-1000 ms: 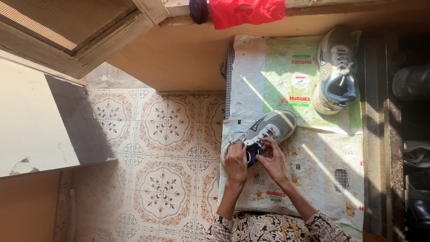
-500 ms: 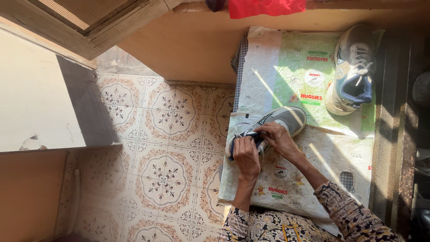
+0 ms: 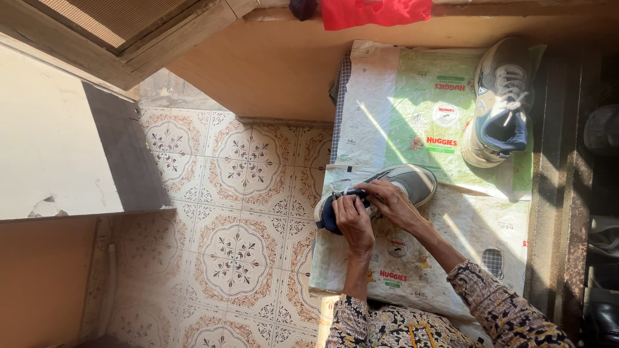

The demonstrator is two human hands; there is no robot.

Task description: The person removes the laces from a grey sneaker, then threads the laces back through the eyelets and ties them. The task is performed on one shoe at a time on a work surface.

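Patterned beige floor tiles (image 3: 238, 258) on the left, printed white-and-green plastic sheeting (image 3: 412, 109) spread over a raised ledge on the right; that is the work surface. The grey low-top sneaker with a navy lining (image 3: 400, 183) lies on its side on the sheeting's lower panel, toe pointing right, heel right at the sheet's left edge. Left hand (image 3: 353, 222) is wrapped around the navy heel collar, grip pressed onto it. Right hand (image 3: 390, 203) sits on the lace area, fingers pinched on the white laces.

Change over the last second: both hands have slid from the mid-body toward the heel and lace end, and the shoe lies flatter, toe further right. Reads as lace work now concentrated at the top eyelets.

Edges: heel overhangs or just meets the sheet's left border, and the tiles drop away directly beside it. Open sheeting lies to the right and below the hands. The matching grey sneaker with white laces (image 3: 500, 103) stands well apart at the upper right. A red cloth (image 3: 377, 11) hangs at the top edge, and a dark strip with more footwear runs down the far right.
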